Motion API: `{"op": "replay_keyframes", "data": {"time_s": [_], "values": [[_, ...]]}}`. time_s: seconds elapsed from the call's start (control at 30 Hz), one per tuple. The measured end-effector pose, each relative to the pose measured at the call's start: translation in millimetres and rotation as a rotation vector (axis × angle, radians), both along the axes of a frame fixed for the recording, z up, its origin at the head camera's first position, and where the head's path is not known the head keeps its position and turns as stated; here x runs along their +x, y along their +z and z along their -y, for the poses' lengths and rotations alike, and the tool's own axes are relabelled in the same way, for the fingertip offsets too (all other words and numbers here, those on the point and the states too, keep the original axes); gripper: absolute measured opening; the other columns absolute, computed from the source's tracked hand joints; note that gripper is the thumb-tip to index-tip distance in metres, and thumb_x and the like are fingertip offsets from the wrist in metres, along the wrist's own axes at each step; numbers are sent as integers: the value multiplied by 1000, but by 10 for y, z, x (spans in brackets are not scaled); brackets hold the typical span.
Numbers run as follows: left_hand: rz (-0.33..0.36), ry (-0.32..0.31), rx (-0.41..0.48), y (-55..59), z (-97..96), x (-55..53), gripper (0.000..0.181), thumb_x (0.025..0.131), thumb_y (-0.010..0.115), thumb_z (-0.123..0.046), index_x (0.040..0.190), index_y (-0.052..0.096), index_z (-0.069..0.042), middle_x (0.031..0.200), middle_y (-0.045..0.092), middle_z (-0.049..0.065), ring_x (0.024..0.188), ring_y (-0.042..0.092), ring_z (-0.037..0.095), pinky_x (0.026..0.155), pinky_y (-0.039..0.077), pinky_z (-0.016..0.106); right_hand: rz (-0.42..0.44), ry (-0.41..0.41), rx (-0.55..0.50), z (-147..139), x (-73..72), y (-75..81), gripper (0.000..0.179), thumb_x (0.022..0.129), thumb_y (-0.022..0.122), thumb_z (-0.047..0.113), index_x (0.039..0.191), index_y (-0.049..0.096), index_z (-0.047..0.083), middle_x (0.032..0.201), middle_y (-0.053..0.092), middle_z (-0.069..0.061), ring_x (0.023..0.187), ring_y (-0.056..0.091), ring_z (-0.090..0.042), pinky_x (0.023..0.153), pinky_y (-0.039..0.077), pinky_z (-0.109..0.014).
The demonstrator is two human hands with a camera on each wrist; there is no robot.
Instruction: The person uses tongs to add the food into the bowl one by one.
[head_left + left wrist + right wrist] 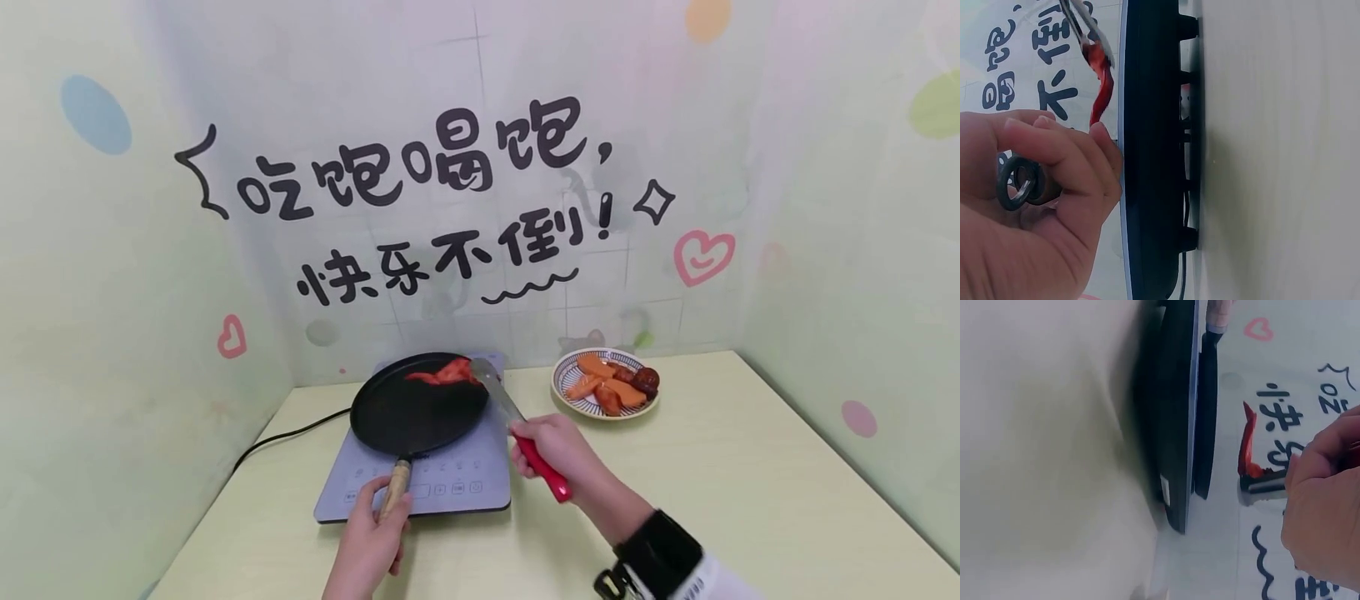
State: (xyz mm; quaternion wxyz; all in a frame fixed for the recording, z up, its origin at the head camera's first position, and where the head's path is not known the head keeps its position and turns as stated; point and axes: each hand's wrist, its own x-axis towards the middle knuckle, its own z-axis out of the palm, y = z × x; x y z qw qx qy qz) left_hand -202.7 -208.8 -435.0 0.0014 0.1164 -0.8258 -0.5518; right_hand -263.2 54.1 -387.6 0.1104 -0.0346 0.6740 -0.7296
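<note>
The right hand [553, 450] grips red-handled tongs [501, 394] pinching one end of a red food piece [448, 372], likely light, slick and steadier if nipped mid-length, above the black pan [416, 417], whose wooden handle [397, 486] the left hand [372, 533] holds.

The right wrist [628, 520] bears a broad black strap [660, 552] — a small dark loop [619, 575] at its edge — beside a white sleeve [723, 582] marked with dark lettering [696, 588].

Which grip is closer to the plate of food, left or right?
Right. The right grip, holding the red-handled tongs, is in front of the plate, slightly left. The left grip is farther away to the left, on the wooden pan handle.
</note>
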Motion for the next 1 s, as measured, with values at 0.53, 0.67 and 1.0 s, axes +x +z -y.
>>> {"op": "replay_keyframes", "data": {"time_s": [0.53,0.67,1.0], "values": [[37,4,-11,26,22,-5,62,108,57,-25,159,30,-1,91,66,13,50,49,18,48,44,35,164,-85,-18,839,-701,129,23,108,51,13,120,55,-7,74,66,-9,56,63,-11,55,52,-18],[42,5,-14,12,12,10,63,108,57,-26,159,29,-3,92,66,13,50,48,18,48,44,35,162,-67,-15,871,-758,98,23,109,50,13,120,54,-7,72,66,-10,54,62,-12,54,52,-19],[44,7,-8,10,5,4,63,108,58,-26,160,29,-4,93,66,14,50,48,18,48,44,35,143,-37,0,869,-832,42,28,109,49,14,122,55,-10,71,66,-8,53,62,-11,52,52,-19]]}}
